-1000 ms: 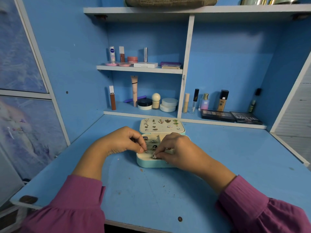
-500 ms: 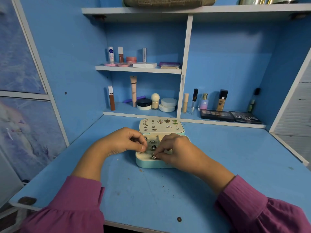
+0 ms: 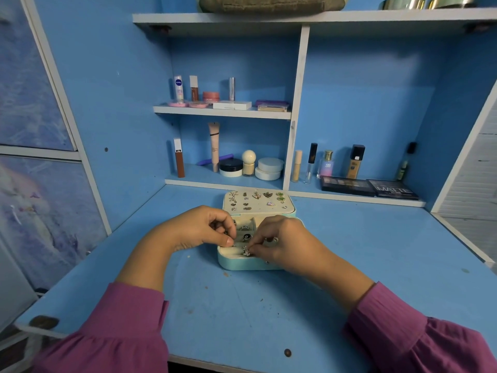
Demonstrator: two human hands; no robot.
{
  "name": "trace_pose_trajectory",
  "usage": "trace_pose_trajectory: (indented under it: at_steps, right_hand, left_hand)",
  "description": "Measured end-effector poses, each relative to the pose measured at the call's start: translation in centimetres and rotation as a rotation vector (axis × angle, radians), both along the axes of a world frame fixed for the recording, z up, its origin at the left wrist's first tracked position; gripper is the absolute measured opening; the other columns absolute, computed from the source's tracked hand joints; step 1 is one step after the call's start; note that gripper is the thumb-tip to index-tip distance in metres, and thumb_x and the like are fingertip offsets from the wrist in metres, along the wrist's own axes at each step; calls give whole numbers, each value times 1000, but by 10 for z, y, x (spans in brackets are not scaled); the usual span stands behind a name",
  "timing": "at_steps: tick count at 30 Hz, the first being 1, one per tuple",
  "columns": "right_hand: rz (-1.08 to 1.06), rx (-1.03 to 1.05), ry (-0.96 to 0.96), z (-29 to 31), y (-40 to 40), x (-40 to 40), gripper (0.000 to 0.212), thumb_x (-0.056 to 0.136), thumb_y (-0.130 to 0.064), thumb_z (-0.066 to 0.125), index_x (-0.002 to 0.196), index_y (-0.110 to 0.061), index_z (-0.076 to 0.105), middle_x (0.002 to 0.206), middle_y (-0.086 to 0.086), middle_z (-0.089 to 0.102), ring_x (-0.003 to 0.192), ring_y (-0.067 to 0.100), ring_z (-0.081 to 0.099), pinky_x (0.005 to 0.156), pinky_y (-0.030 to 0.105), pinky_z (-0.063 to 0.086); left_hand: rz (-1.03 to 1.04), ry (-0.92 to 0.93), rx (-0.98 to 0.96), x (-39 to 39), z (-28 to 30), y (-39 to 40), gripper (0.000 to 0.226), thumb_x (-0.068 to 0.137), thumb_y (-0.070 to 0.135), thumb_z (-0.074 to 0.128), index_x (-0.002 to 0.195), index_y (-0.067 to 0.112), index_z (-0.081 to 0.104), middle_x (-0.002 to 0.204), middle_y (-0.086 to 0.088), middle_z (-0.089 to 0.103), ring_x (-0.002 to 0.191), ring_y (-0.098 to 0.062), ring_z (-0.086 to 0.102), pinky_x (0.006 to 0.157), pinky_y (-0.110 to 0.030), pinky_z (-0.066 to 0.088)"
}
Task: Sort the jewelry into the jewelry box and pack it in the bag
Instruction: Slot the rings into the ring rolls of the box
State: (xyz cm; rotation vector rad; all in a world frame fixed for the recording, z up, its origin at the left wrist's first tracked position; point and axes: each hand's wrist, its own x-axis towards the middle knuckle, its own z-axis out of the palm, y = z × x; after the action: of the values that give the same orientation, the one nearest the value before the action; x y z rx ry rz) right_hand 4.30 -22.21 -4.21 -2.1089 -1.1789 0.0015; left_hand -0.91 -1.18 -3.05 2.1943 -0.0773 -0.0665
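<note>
Blue worktop (image 3: 242,305) under blue shelving, and both hands are working over the small mint jewelry box (image 3: 243,263) at its middle. Starting on the left: the left hand (image 3: 193,230) is curled over the box's left edge, thumb and forefinger pressed together; whether they hold anything I cannot tell, it's too small to make out. Between the two hands lie the cream compartments, with a few dark rings already seated. Over to the right, the right hand (image 3: 279,242) pinches a small silver piece (image 3: 246,251) at its fingertips, low in the front compartment, just off the left thumb. Beyond both hands, the open lid (image 3: 258,201) lies back with earrings pinned in rows. So we're mid-sorting, I'd say, one piece being seated. Next move calls for a delicate press into its slot and a clean let-go. Bag packing looks some way off; a brownish fabric thing (image 3: 271,2) on the top shelf may be the bag.
</note>
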Motion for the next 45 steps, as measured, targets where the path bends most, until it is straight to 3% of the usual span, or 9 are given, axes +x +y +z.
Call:
trace_pose_trajectory:
  at_steps: [6, 10, 15, 19, 23, 29, 34, 39, 45]
  right_hand:
    - [-9, -8, -59, -4, -2, 2, 8, 82, -25, 72, 88, -24, 77, 85, -13, 61, 91, 2, 49, 75, 17, 44]
    - [-49, 23, -62, -2, -4, 4, 6, 83, -26, 71, 86, -26, 76, 86, -15, 64, 92, 0, 50, 78, 15, 43]
    - [-387, 325, 149, -2, -10, 31, 10, 88, -18, 64, 87, -23, 72, 90, -9, 63, 75, 1, 53, 63, 7, 39]
    - [-588, 337, 306, -8, -20, 53, 21, 92, -18, 58, 110, -13, 67, 90, -2, 62, 78, 10, 55, 68, 21, 44]
    - [-612, 241, 475, -12, -18, 61, 26, 92, -24, 58, 99, -2, 69, 98, 15, 69, 96, 31, 63, 87, 44, 52]
    - [-575, 214, 480, -8, -18, 63, 22, 93, -25, 56, 96, -10, 72, 101, 11, 70, 97, 28, 64, 89, 41, 52]
    - [-684, 229, 456, -10, -23, 74, 35, 92, -27, 56, 82, 5, 69, 76, 18, 64, 70, 23, 53, 64, 30, 41]
    - [-792, 206, 399, -8, -38, 83, 35, 93, -26, 53, 63, -7, 59, 66, 10, 54, 57, 20, 43, 52, 28, 33]
    - [-831, 202, 424, -9, -49, 92, 28, 90, -22, 57, 80, 1, 69, 79, 17, 65, 65, 21, 50, 53, 27, 37]
  left_hand:
    - [-9, -5, 7, 1, -1, 1, 22, 74, 2, 78, 70, 23, 73, 61, 5, 45, 63, -10, 43, 66, -24, 42]
    - [19, -33, -41, -2, 2, -2, 11, 76, 5, 76, 77, 15, 72, 70, 2, 63, 68, -7, 54, 68, -17, 46]
    - [330, -209, -94, 6, 1, -3, 7, 90, 14, 63, 86, 15, 68, 70, 8, 65, 61, 3, 56, 62, -11, 44]
    - [593, -148, -40, 20, -10, 3, 14, 97, 16, 50, 91, 11, 63, 79, -5, 62, 58, -12, 50, 53, -23, 39]
    - [604, -74, 36, 31, -17, -1, 21, 99, 18, 47, 93, 6, 63, 86, -12, 64, 64, -18, 55, 55, -25, 42]
    - [635, -107, 66, 43, -21, -8, 25, 96, 18, 52, 95, 2, 71, 91, -13, 70, 78, -23, 60, 69, -27, 43]
    - [622, -120, 52, 50, -22, -16, 20, 95, 16, 54, 96, 8, 72, 97, -8, 70, 91, -23, 64, 81, -29, 48]
    - [565, -115, 25, 62, -22, -31, 20, 94, 16, 55, 94, 7, 72, 95, -8, 71, 90, -23, 65, 84, -32, 50]
    - [619, -96, 36, 80, -20, -39, 14, 89, 15, 56, 82, 9, 67, 85, -14, 67, 72, -21, 56, 72, -32, 48]
